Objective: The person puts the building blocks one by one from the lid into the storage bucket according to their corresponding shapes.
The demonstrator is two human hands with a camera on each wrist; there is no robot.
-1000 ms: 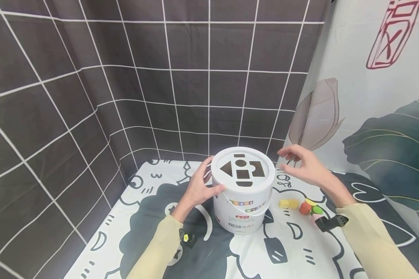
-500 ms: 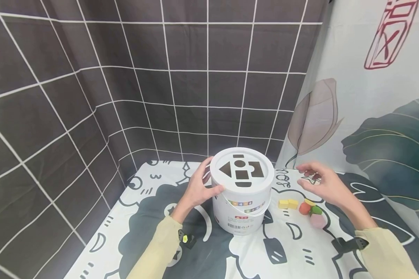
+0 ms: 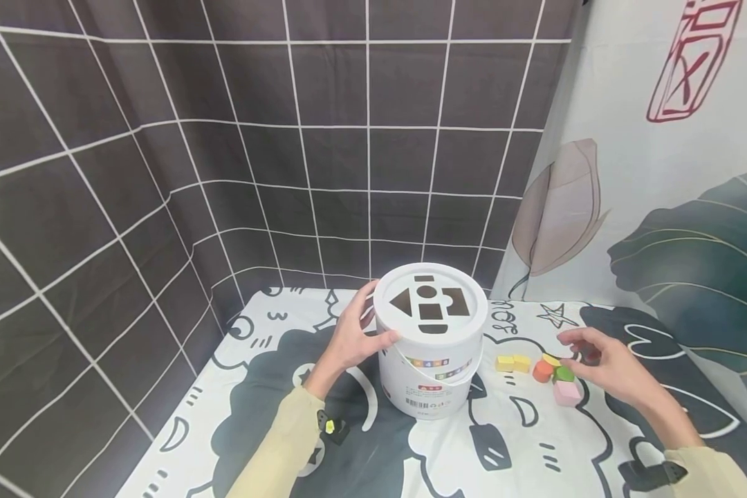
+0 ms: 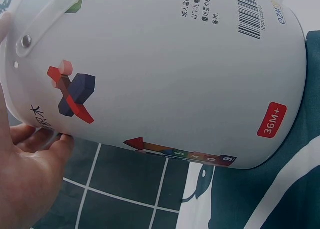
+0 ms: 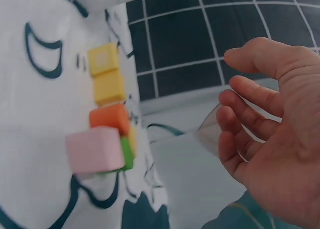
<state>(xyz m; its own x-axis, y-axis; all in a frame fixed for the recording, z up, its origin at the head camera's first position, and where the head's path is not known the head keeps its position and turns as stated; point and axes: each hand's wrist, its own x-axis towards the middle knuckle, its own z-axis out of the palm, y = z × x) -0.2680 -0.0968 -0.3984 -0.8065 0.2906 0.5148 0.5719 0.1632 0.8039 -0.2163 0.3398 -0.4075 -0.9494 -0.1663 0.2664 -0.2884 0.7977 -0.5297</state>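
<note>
A white bucket [image 3: 431,373] stands upright on the cloth, its lid [image 3: 404,325] pierced by holes of several shapes. My left hand [image 3: 356,328] grips it near the top on the left, thumb toward the front and fingers around the far side. In the left wrist view the fingers [image 4: 61,146] bend against the bucket wall [image 4: 165,84]. My right hand [image 3: 610,363] hovers beside the blocks with loosely bent fingers and holds nothing. Closest to it lie a green block [image 3: 564,374], a yellow block [image 3: 550,360] and a pink block [image 3: 567,393].
An orange block [image 3: 543,371] sits left of the green one. Two yellow blocks [image 3: 513,364] lie between it and the bucket. A white cloth with dark drawings [image 3: 529,449] covers the table. Dark gridded curtains [image 3: 324,159] hang at the back and left, a pale one [image 3: 653,207] at right.
My right hand has moved from beside the lid rightward and down to the blocks, staying free of any object. The left hand keeps its grip, and the bucket stays in place.
</note>
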